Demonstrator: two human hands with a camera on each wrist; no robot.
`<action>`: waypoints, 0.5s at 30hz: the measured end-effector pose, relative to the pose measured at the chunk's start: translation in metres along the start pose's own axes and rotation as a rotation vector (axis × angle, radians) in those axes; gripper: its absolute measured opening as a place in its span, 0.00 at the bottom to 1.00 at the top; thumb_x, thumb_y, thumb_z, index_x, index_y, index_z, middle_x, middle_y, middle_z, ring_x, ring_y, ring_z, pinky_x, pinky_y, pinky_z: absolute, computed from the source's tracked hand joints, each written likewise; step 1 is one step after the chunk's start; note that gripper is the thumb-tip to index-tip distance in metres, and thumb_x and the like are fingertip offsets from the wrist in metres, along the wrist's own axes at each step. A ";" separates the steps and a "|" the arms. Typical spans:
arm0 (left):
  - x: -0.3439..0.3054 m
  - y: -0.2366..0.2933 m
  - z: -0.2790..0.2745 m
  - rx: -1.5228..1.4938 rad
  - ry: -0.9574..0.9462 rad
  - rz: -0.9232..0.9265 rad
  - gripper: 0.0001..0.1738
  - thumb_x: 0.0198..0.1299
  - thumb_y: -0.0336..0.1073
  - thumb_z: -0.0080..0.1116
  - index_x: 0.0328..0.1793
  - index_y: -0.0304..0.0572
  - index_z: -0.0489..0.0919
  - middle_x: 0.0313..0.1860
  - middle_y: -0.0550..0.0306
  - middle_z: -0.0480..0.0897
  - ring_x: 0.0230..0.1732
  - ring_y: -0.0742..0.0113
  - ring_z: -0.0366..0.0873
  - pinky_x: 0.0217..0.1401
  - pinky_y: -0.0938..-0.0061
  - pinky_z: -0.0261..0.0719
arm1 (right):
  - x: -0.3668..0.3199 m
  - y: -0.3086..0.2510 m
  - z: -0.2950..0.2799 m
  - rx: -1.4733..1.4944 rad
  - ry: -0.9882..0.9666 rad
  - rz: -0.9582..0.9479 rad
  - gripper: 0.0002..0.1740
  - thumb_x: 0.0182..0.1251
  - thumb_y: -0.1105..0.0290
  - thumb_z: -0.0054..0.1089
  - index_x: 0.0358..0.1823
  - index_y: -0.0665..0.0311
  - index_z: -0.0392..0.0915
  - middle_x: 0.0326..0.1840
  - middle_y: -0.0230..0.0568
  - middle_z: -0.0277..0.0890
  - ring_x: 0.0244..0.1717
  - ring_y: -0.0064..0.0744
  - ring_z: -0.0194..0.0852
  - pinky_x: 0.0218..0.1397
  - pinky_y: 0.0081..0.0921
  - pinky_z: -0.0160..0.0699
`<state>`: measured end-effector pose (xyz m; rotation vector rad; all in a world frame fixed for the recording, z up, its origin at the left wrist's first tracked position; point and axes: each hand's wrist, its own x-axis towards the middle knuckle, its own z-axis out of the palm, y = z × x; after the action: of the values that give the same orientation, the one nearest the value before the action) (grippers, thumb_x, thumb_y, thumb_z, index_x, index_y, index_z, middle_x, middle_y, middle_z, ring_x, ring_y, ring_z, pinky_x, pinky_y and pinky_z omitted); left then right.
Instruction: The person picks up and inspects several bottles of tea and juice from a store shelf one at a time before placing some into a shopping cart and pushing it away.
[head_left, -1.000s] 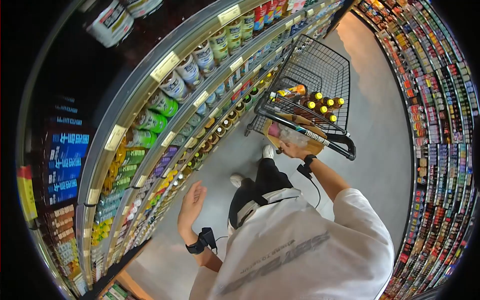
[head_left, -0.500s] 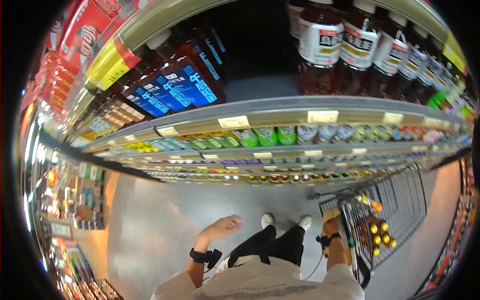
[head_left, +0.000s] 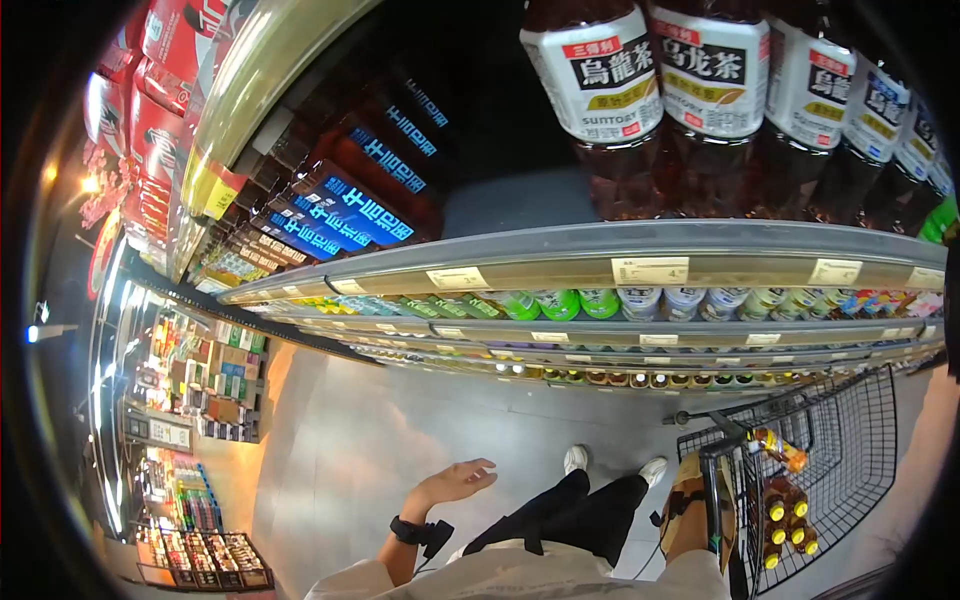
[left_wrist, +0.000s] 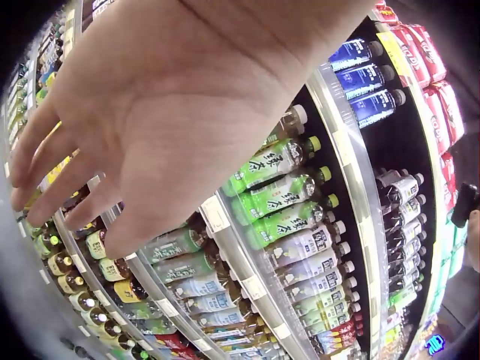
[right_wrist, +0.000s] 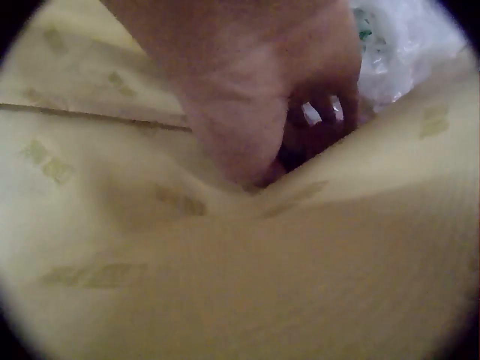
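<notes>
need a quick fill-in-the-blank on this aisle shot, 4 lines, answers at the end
1. The left hand is ___ and holds nothing.
2. The right hand grips a ___ bag.
3. The wire cart holds ___ with yellow caps.
4. The person's shoes are ___.
Answers: open; yellow; bottles; white.

The head camera looks steeply down, with drink shelves (head_left: 650, 270) ahead and a shopping cart (head_left: 850, 440) at right. The left wrist camera faces these same shelves past the left hand (left_wrist: 172, 112), rather near. The right wrist camera sits very close to the right hand (right_wrist: 255, 97), against a yellow bag (right_wrist: 225, 262).
</notes>
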<state>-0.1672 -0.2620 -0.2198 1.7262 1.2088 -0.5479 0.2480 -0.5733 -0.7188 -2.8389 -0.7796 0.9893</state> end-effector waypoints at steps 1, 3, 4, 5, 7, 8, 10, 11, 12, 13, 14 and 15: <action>0.002 0.005 -0.001 0.008 -0.003 0.025 0.26 0.78 0.52 0.58 0.74 0.46 0.78 0.55 0.46 0.88 0.57 0.54 0.86 0.64 0.64 0.83 | -0.004 0.004 -0.005 0.003 0.004 -0.008 0.26 0.69 0.57 0.57 0.60 0.68 0.81 0.52 0.67 0.84 0.55 0.66 0.84 0.60 0.53 0.81; 0.009 0.021 -0.008 0.021 -0.008 0.091 0.26 0.79 0.52 0.58 0.73 0.45 0.78 0.55 0.46 0.88 0.56 0.53 0.86 0.63 0.64 0.83 | -0.017 0.009 -0.015 0.025 0.029 -0.059 0.27 0.69 0.57 0.57 0.61 0.69 0.81 0.52 0.68 0.84 0.56 0.67 0.83 0.61 0.53 0.81; 0.013 0.031 -0.012 0.035 -0.010 0.146 0.27 0.78 0.53 0.57 0.73 0.43 0.78 0.55 0.44 0.88 0.57 0.51 0.86 0.63 0.62 0.83 | -0.024 0.010 -0.017 0.052 0.055 -0.090 0.27 0.69 0.56 0.57 0.61 0.69 0.81 0.52 0.68 0.84 0.56 0.67 0.83 0.62 0.53 0.81; 0.015 0.042 -0.016 0.046 -0.015 0.199 0.29 0.78 0.54 0.57 0.73 0.42 0.77 0.56 0.42 0.88 0.57 0.49 0.86 0.62 0.61 0.83 | -0.032 0.012 -0.015 0.087 0.087 -0.140 0.28 0.69 0.56 0.57 0.62 0.69 0.81 0.53 0.68 0.84 0.57 0.67 0.83 0.62 0.53 0.80; 0.029 0.052 -0.020 0.046 -0.045 0.332 0.30 0.77 0.55 0.57 0.72 0.40 0.77 0.56 0.40 0.88 0.56 0.47 0.87 0.61 0.58 0.83 | -0.051 0.011 -0.018 0.194 0.183 -0.249 0.29 0.69 0.56 0.57 0.63 0.69 0.80 0.53 0.69 0.84 0.57 0.67 0.83 0.63 0.53 0.80; 0.052 0.043 -0.018 0.037 -0.077 0.406 0.30 0.77 0.55 0.57 0.72 0.39 0.77 0.55 0.40 0.88 0.55 0.48 0.87 0.60 0.58 0.83 | -0.092 -0.015 -0.067 0.536 0.240 -0.134 0.26 0.73 0.57 0.55 0.62 0.71 0.79 0.53 0.70 0.82 0.57 0.70 0.81 0.61 0.54 0.80; 0.068 0.042 -0.015 0.074 -0.077 0.582 0.29 0.77 0.53 0.57 0.70 0.38 0.77 0.54 0.42 0.88 0.53 0.50 0.87 0.58 0.59 0.84 | -0.174 -0.043 -0.130 0.602 0.246 -0.114 0.22 0.76 0.60 0.51 0.59 0.71 0.78 0.51 0.71 0.81 0.55 0.71 0.80 0.57 0.53 0.80; 0.064 0.062 -0.016 0.051 -0.087 0.630 0.28 0.77 0.53 0.57 0.70 0.37 0.77 0.52 0.43 0.88 0.52 0.51 0.87 0.57 0.60 0.84 | -0.208 -0.047 -0.147 0.620 0.307 -0.172 0.19 0.75 0.62 0.52 0.57 0.70 0.78 0.51 0.70 0.81 0.54 0.72 0.79 0.57 0.54 0.79; 0.061 0.082 -0.017 0.028 -0.097 0.677 0.27 0.77 0.52 0.58 0.69 0.37 0.77 0.51 0.44 0.88 0.50 0.53 0.87 0.56 0.61 0.84 | -0.242 -0.051 -0.164 0.634 0.366 -0.231 0.17 0.75 0.64 0.52 0.55 0.68 0.77 0.50 0.69 0.80 0.54 0.73 0.78 0.57 0.54 0.78; 0.041 0.115 -0.023 -0.051 -0.151 0.650 0.27 0.78 0.52 0.58 0.68 0.37 0.77 0.49 0.46 0.88 0.50 0.54 0.87 0.56 0.62 0.83 | -0.223 -0.067 -0.170 0.404 0.378 -0.335 0.17 0.69 0.69 0.56 0.56 0.68 0.78 0.49 0.68 0.80 0.54 0.72 0.78 0.58 0.53 0.79; 0.040 0.129 -0.025 -0.007 -0.162 0.703 0.26 0.78 0.51 0.58 0.68 0.37 0.78 0.49 0.47 0.87 0.49 0.56 0.87 0.56 0.63 0.83 | -0.257 -0.086 -0.197 0.532 0.457 -0.395 0.16 0.65 0.72 0.59 0.53 0.68 0.79 0.49 0.68 0.79 0.54 0.72 0.77 0.58 0.53 0.79; 0.039 0.135 -0.025 0.034 -0.173 0.752 0.25 0.78 0.50 0.59 0.68 0.37 0.78 0.49 0.48 0.87 0.49 0.57 0.87 0.56 0.65 0.83 | -0.285 -0.101 -0.222 0.531 0.470 -0.439 0.14 0.63 0.73 0.62 0.50 0.67 0.80 0.44 0.64 0.80 0.50 0.71 0.79 0.55 0.52 0.80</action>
<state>-0.0329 -0.2328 -0.1797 1.9481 0.3691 -0.2466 0.1429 -0.5911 -0.3590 -2.1738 -0.8645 0.3667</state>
